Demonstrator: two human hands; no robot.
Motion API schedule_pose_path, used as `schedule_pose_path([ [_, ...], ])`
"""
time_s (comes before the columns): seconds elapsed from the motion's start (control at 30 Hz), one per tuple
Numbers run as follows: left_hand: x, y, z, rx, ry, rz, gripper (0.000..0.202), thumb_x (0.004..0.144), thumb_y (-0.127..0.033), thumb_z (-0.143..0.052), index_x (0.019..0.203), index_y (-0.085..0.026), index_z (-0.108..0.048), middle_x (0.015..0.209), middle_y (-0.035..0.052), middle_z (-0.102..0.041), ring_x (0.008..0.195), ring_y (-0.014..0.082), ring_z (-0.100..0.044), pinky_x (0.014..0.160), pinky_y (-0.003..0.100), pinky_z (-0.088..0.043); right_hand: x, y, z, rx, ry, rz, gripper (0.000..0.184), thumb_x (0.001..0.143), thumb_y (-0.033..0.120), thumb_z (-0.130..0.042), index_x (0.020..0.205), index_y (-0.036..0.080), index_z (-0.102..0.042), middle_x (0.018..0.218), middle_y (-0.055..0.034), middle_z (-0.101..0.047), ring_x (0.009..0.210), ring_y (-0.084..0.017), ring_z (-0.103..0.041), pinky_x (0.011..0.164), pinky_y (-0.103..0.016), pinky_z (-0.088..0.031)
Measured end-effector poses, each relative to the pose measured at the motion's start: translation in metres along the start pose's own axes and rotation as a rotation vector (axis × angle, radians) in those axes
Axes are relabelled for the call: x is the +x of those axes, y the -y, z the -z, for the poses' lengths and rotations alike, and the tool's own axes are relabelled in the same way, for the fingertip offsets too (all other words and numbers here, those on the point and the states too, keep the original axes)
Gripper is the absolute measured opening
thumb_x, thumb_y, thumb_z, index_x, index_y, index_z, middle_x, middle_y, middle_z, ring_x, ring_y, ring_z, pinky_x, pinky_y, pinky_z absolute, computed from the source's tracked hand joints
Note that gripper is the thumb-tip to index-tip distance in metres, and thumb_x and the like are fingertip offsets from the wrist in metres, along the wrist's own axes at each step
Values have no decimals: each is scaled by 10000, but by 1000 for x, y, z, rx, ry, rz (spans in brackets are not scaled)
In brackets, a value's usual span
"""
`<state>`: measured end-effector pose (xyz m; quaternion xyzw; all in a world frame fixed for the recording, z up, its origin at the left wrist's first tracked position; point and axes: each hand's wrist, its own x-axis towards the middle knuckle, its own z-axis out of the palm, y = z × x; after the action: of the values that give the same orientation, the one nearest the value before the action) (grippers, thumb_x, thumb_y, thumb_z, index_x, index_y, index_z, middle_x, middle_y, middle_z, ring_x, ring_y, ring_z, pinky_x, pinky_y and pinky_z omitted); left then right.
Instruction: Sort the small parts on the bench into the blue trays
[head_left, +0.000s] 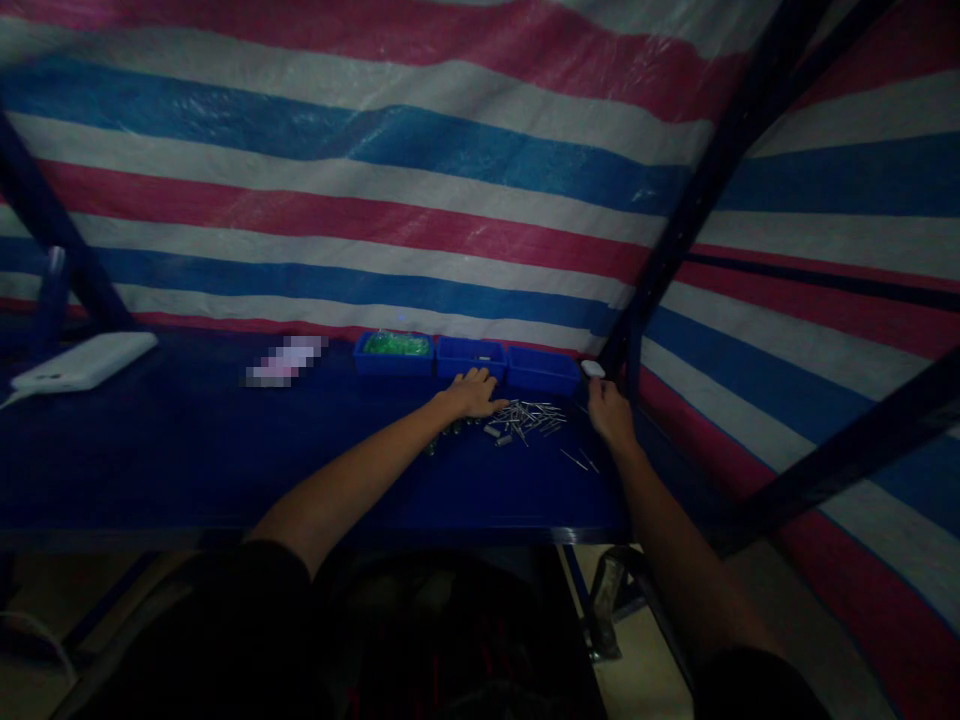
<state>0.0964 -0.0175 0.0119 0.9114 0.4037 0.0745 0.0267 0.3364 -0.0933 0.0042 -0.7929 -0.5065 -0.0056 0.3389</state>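
Observation:
My left hand point(474, 394) lies low over the blue table, palm down with its fingers spread, in front of the middle blue bin point(471, 367). Beside its thumb is a loose pile of thin metal pins point(534, 416). A few short metal cylinders point(493, 431) lie at the near edge of that pile, and small dark greenish pieces point(431, 447) sit partly under my left wrist. To the right of the pile, my right hand point(610, 412) has its fingers bent together just below a small white case point(592, 369). Dim light hides what its fingertips hold, if anything.
A blue bin point(394, 365) with green contents in clear plastic stands left of the middle bin, another blue bin point(544, 381) right of it. A white device with a cable point(86, 362) and a blurred-out item point(285, 361) lie leftward. Dark frame posts point(675, 230) flank a striped sheet point(420, 220).

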Motion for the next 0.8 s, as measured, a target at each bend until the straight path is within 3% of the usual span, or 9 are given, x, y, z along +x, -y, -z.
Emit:
schedule_pose_path([
  [0.13, -7, -1, 0, 22, -23, -8, 583, 768, -613, -352, 1094, -149, -486, 1173, 137, -464, 1097, 291, -409, 922, 490, -297, -8, 15, -11, -128, 139, -3, 603, 854, 538, -219, 1167, 83, -462, 1102, -211, -566, 1025, -276, -541, 844, -376, -391],
  [0.37, -36, 9, 6, 18, -31, -51, 432, 866, -493, -231, 1021, -199, -506, 1079, 82, -486, 1006, 242, -477, 828, 417, -392, -44, 41, -10, -257, 158, -34, 658, 824, 599, -206, 1103, 66, -475, 996, -215, -598, 946, -316, -572, 778, -412, -426],
  [0.5, -45, 18, 9, 14, -19, -73, 341, 863, -426, -304, 1022, -207, -511, 1059, 72, -488, 986, 224, -497, 808, 374, -411, -59, 45, -7, -279, 198, 3, 618, 827, 600, -208, 1026, 110, -527, 970, -195, -613, 930, -299, -578, 755, -397, -427],
  [0.6, -49, 23, 11, -17, -27, -99, 293, 849, -391, -351, 996, -208, -527, 1031, 66, -503, 965, 213, -513, 789, 344, -419, -58, 46, -11, -254, 169, 127, 544, 846, 565, -224, 974, 151, -554, 959, -169, -622, 904, -264, -583, 732, -358, -421],
  [0.8, -59, 37, 14, -166, -85, -176, 246, 855, -301, -369, 941, -180, -566, 973, 54, -567, 924, 168, -538, 826, 285, -409, -37, 56, -32, -86, 223, 547, 355, 858, 446, -361, 938, 179, -581, 875, -62, -628, 807, -166, -558, 715, -265, -395],
])
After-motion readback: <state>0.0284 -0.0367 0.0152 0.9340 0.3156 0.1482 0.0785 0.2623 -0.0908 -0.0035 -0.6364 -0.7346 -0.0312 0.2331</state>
